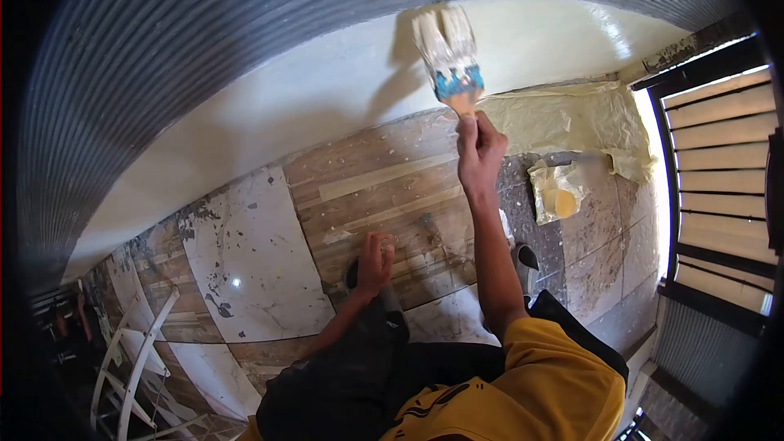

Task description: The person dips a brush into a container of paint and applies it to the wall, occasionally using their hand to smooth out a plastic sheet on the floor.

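My right hand [480,151] is closed around the wooden handle of a wide paintbrush [449,49]. The brush has a blue band spattered with white paint, and its pale, paint-coated bristles lie against the upper part of the low white wall [343,69], just under the corrugated sheet. A shadow of the brush falls on the wall to its left. Over my bent knee, my left hand [376,265] hangs with loosely bent fingers and nothing visible in it.
Grey corrugated sheeting [245,33] rises above the wall. Crumpled plastic sheet [563,118] covers floor along the wall at right. A round yellowish container [560,202] stands on another plastic piece. Paint-spotted tiles [253,253], a white metal frame [135,367] and a barred gate [723,171] surround me.
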A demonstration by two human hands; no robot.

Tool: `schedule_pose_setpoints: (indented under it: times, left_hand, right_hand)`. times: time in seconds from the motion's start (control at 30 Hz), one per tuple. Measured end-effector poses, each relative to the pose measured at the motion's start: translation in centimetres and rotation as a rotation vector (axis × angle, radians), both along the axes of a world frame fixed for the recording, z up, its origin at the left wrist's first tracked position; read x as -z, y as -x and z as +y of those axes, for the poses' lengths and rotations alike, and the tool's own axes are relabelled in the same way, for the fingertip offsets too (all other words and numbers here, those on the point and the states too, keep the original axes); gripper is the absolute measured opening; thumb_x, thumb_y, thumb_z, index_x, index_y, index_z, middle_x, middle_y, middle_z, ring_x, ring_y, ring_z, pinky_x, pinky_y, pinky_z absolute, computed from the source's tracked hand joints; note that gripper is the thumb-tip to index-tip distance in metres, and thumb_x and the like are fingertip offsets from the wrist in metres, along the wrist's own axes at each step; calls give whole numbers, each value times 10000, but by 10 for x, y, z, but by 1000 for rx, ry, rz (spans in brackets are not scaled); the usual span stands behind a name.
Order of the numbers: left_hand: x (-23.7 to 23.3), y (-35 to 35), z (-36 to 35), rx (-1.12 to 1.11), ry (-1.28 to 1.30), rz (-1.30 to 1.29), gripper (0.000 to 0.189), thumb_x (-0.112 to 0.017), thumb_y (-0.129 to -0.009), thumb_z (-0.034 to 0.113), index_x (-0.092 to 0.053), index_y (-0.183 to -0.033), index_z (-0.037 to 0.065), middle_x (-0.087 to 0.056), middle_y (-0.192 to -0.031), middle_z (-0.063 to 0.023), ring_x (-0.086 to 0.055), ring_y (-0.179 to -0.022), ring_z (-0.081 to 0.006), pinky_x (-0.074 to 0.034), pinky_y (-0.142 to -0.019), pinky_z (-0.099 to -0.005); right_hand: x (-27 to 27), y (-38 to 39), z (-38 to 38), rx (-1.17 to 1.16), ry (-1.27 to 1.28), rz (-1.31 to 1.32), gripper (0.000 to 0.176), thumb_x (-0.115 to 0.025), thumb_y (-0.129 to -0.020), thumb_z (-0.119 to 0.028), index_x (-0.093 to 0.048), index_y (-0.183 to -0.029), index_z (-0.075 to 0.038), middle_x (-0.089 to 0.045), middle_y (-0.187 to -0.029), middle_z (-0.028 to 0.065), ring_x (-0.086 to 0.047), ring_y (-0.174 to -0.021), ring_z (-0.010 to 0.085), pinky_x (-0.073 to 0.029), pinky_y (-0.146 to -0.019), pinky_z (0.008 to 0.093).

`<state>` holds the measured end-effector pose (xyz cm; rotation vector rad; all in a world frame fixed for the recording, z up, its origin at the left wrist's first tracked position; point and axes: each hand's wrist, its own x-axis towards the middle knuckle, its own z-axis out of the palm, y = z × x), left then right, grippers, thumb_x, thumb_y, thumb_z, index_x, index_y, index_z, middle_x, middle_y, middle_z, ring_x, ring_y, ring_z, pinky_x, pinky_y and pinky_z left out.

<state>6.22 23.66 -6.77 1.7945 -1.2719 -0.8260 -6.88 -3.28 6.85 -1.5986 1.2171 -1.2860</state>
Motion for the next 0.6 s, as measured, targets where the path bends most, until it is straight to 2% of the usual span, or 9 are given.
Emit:
schedule_pose_setpoints:
  times: [0.07, 0.13, 0.17, 0.23, 0.3, 0.43, 0.5, 0.53, 0.6]
  left_hand:
    - [3, 0, 0, 0, 7, 10, 221, -531, -970, 137, -554, -1159, 27, -523, -1106, -173, -583, -919, -352, -488, -811, -418]
    - [3, 0, 0, -6, 9, 20, 221, -531, -970, 137, -554, -1159, 26, -524, -1108, -172, -584, -918, -348, -488, -810, -415]
    - [3, 0, 0, -16, 20, 27, 222, -529, -971, 138, -555, -1160, 26, -525, -1109, -172, -584, -918, -345, -489, -809, -413]
    - [4, -1, -1, -27, 27, 35, 222, -528, -971, 138, -556, -1161, 26, -527, -1111, -172, -584, -919, -342, -490, -809, -411]
    - [5, 0, 1, -38, -17, 63, 226, -531, -969, 134, -558, -1165, 25, -526, -1116, -174, -586, -924, -341, -491, -817, -409]
    - [0, 2, -1, -26, 9, 12, 229, -537, -968, 134, -559, -1168, 24, -526, -1118, -177, -588, -924, -346, -494, -815, -416]
    - [0, 1, -2, -13, 0, -10, 229, -542, -968, 134, -558, -1168, 24, -526, -1119, -178, -591, -921, -350, -501, -808, -420]
    - [2, 0, -3, -17, 2, -16, 229, -542, -968, 134, -558, -1168, 24, -526, -1119, -178, -591, -921, -350, -501, -808, -420]
    - [6, -1, 2, -14, -5, -16, 231, -539, -972, 145, -556, -1168, 25, -524, -1119, -180, -592, -920, -354, -505, -797, -423]
  right_hand:
    - [-2, -13, -11, 5, -1, -8, 418, -545, -1049, -302, -580, -762, 0, -422, -572, -42, -344, -530, 36, -247, -472, 260]
    - [0, -23, -18, 5, -63, 92, 455, -539, -1041, -330, -578, -776, 38, -487, -550, 150, -457, -492, 200, -378, -507, 390]
    - [9, -28, -18, 4, -70, 93, 455, -539, -1041, -330, -578, -776, 38, -487, -550, 150, -457, -492, 200, -378, -507, 390]
    - [41, -35, -15, 18, -84, -8, 437, -558, -1047, -328, -596, -770, 8, -389, -561, -47, -353, -554, 44, -246, -490, 278]
    - [73, -32, -7, 46, -92, 7, 445, -578, -1033, -323, -602, -757, 25, -394, -530, 5, -358, -524, 92, -278, -486, 316]
    - [163, -4, 9, 69, -179, 304, 436, -614, -996, -302, -610, -752, 59, -444, -545, 169, -367, -482, 225, -335, -506, 412]
    - [170, 14, 23, 52, -163, 412, 388, -606, -989, -276, -599, -757, 35, -516, -598, 245, -523, -521, 411, -367, -521, 483]
    - [161, 21, 29, 48, -160, 407, 388, -606, -989, -276, -599, -757, 35, -516, -598, 245, -523, -521, 411, -367, -521, 483]
    - [116, 33, 46, 37, -290, 264, 360, -618, -982, -254, -582, -743, 13, -438, -530, 171, -425, -441, 283, -335, -484, 419]
